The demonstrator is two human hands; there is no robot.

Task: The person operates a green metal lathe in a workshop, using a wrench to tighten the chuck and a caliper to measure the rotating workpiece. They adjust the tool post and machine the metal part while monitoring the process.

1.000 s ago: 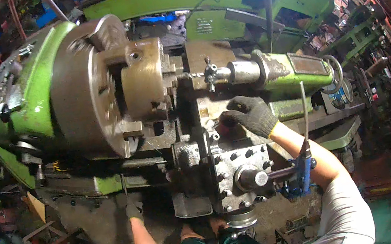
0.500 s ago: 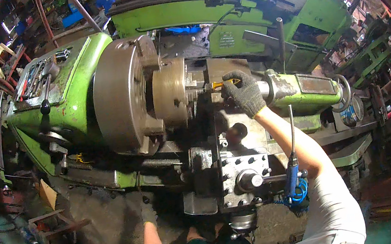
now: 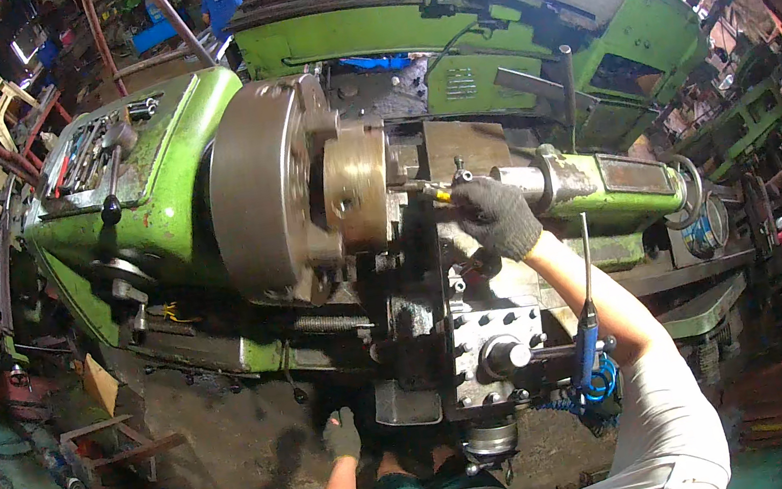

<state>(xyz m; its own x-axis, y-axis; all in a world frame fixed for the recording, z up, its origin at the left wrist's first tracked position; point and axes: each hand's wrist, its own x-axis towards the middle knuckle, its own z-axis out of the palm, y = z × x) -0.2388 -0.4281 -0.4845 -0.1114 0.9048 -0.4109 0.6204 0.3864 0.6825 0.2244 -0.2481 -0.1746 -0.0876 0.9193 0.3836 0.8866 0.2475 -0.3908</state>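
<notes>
A large steel lathe chuck grips a round metal workpiece; both are smeared as if turning. My right hand, in a dark grey knitted glove, is closed around a tool with a yellow handle. The tool points left at the workpiece's right face; its exact kind and whether its tip touches are unclear. Beside that hand is the tailstock quill. My left hand, also gloved, hangs low before the lathe, left of the carriage. It touches nothing, its fingers slightly apart, with a small red spot at a fingertip.
The square tool post stands on the carriage, with a blue-handled air gun beside it. Hand tools lie on the green headstock. A second green machine stands behind. A person in blue is far back.
My left hand has moved right, away from the hanging lever. My right hand has turned, covering more of the yellow handle. The whole view has shifted slightly.
</notes>
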